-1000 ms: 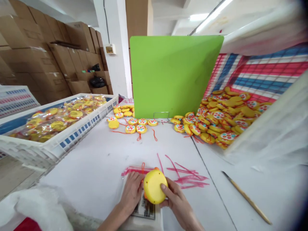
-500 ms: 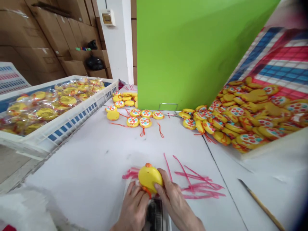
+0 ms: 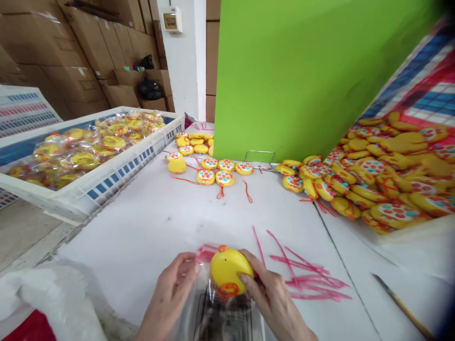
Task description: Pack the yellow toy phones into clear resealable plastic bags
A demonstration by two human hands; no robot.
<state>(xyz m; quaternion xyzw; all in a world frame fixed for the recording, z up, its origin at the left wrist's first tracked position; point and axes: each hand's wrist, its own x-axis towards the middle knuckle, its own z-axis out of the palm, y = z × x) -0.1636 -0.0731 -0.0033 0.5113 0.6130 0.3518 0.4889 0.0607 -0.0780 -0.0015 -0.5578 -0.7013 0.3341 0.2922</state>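
Note:
A yellow chick-shaped toy [image 3: 230,271] with an orange beak is gripped by its right side in my right hand [image 3: 272,293], thumb on its plain face. Its orange cord [image 3: 228,289] is bunched at the lower end. To the left, my left hand [image 3: 172,289] has thumb and fingers pinched on the edge of a clear plastic bag [image 3: 204,279]. The film is see-through, so its outline is hard to follow. Beneath the toy is a pale, shallow container [image 3: 190,322] with dark-printed film in it.
Several chick toys [image 3: 224,178] with coloured dots lie ahead on the white table [image 3: 142,246]. More loose ones [image 3: 373,166] heap at the right. Bagged toys fill a white crate [image 3: 78,203] at left. A green panel [image 3: 284,80] stands behind; a slim wooden-handled tool [image 3: 401,305] lies right.
My left hand has left the orange cord and moved left to the bag's edge. The cord is now gathered against the toy, still in my right hand. The view has shifted slightly left.

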